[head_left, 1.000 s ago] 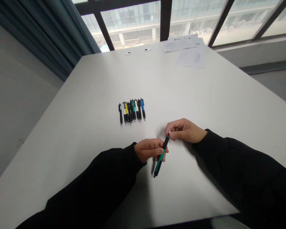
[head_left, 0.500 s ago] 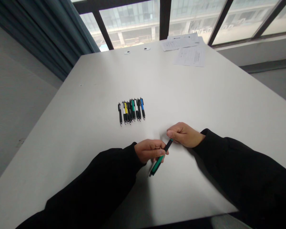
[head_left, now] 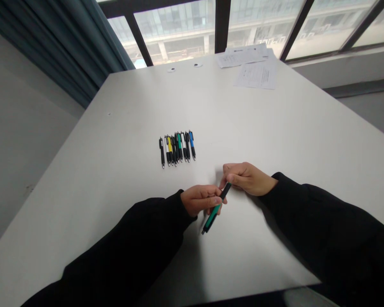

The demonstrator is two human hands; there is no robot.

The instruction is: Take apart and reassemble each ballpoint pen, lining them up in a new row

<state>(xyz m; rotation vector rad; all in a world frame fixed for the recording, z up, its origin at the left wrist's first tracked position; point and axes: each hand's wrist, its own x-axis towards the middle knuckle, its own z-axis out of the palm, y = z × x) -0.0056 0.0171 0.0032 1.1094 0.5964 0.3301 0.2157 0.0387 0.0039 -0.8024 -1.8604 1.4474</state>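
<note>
A green-and-black pen (head_left: 213, 214) slants over the table, its clip end toward me. My left hand (head_left: 201, 199) is closed around its middle, thumb on top. My right hand (head_left: 245, 177) is closed at the far black end, with thumb and index finger against it. The pen's tip cannot be made out there. Beyond my hands several pens lie side by side in a row, among them a blue pen (head_left: 192, 144), a yellow pen (head_left: 170, 144), another green pen (head_left: 179, 142) and a black pen (head_left: 161, 152) at the left end.
The white table (head_left: 121, 170) reaches to the windows. Printed papers (head_left: 256, 74) lie at its far right corner. Two small white pieces with dark spots, one a cable-hole-like disc (head_left: 171, 70), are at the far edge. A blue-grey curtain (head_left: 83, 47) hangs at the left.
My right thumb and index finger have shifted slightly on the pen's far end, the index finger now reaching lower. A teal bit that showed there is out of sight. My left hand keeps its grip.
</note>
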